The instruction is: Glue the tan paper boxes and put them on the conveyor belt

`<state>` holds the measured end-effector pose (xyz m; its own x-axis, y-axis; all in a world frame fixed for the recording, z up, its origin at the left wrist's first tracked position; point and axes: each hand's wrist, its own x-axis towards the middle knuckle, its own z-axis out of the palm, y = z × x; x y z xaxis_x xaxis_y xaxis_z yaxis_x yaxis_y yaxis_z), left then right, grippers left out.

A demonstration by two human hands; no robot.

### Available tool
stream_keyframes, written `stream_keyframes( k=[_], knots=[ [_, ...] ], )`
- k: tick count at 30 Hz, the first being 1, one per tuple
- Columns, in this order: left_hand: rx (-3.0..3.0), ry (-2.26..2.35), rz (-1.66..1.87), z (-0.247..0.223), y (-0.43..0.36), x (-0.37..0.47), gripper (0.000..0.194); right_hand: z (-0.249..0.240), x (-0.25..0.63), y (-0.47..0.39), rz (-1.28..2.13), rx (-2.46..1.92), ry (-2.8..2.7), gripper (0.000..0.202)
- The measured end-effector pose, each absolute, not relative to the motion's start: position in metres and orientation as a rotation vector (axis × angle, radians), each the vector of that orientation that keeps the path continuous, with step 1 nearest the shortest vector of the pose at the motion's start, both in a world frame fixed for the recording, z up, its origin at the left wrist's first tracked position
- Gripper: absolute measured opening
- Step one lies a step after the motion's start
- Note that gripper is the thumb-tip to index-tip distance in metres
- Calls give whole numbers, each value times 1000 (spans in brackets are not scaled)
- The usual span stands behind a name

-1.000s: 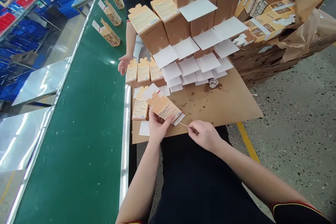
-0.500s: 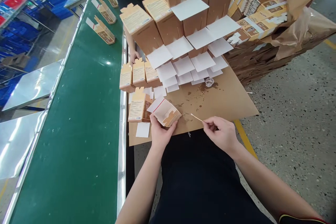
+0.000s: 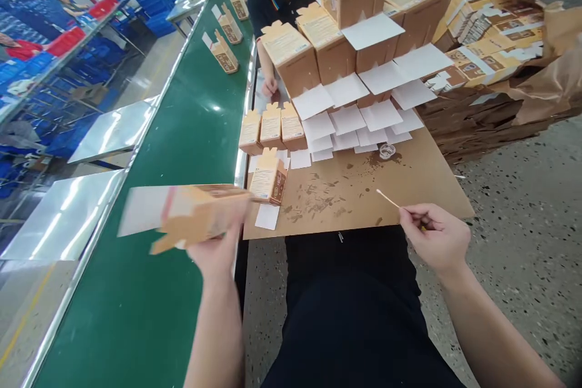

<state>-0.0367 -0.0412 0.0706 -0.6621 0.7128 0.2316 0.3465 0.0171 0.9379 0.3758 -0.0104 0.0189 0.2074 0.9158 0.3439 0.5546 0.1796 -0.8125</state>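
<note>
My left hand [image 3: 218, 251] grips a cardboard box [image 3: 204, 209], blurred by motion, above the green conveyor belt [image 3: 150, 297]. The box lies on its side in the air, its white flap with a red strip pointing left. Between the pinched fingers of my right hand [image 3: 434, 233] is a cotton swab [image 3: 387, 197], its tip pointing up and left over the front right part of the cardboard-covered table [image 3: 427, 176]. A small clear dish [image 3: 387, 151] sits on the board, with wet spots around it. Another box [image 3: 268, 179] stands at the table's left edge.
Stacked brown boxes [image 3: 291, 60] with white flaps [image 3: 348, 91] fill the table's back. Several boxes [image 3: 222, 54] stand farther along the belt. Across the table is a person [image 3: 284, 12]. Flat cartons in brown paper [image 3: 495, 42] are piled at the right.
My left hand has carried the box left, from the table's front to over the belt. My right hand still pinches the swab. The camera view has shifted left.
</note>
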Motion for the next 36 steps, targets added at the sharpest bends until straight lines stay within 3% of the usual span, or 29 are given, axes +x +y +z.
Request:
stream_keyframes(
  k=[3,8,11,15,19,24,27,36],
  knots=[
    [954,2169,1854,82,-40,-101,111,21,370,-2,490,-1468,-1455,23],
    [618,2349,1555,56,-40,-157,95,28,352,16,536,-1377,-1508,23],
    [594,2431,1412,40,-60,-156,89,31,356,23,512,-1365,-1508,23],
    [657,2563,1576,37,-86,-127,65,32,379,32,387,-1329,-1479,15],
    [937,2258,1602,52,-47,-88,44,40,403,55,292,-1445,-1490,14],
    [1065,2000,1067,71,48,-52,47,57,413,93,384,-1683,-1640,11],
    [1098,1877,785,69,58,-41,51,62,412,104,425,-1715,-1724,8],
    [781,1468,1324,58,-20,-12,81,60,405,133,392,-1729,-1972,16]
  ],
)
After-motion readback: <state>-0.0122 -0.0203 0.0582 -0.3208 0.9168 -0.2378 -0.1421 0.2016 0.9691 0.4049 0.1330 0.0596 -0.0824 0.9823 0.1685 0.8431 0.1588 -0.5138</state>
